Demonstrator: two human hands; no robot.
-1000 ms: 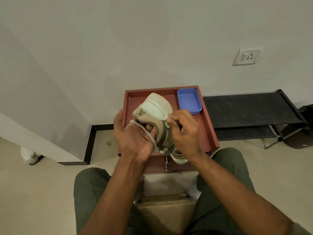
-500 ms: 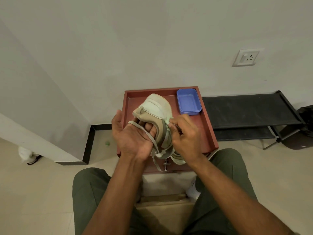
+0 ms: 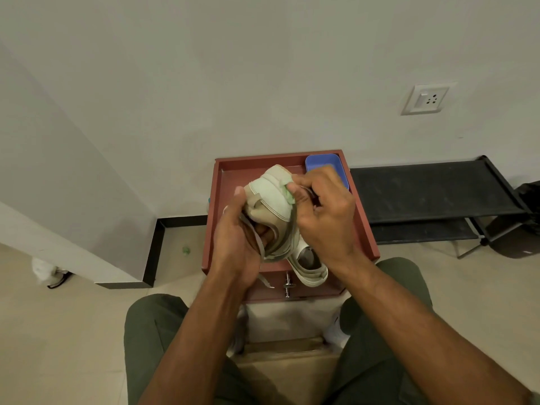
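The left hand (image 3: 236,244) grips the shoe (image 3: 271,200) above the red cabinet (image 3: 362,229), fingers curled inside it. At the shoe's three o'clock, the right hand (image 3: 324,217) pinches its lace (image 3: 306,189).

Cream-and-tan sneaker (image 3: 270,197), toe tilted up and away, grey lace (image 3: 259,244) dangling loose, held above red-brown tray (image 3: 232,179).

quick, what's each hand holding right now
Left hand: closed, gripping the shoe.
Right hand: closed, pinching the shoe's lace by the tongue.
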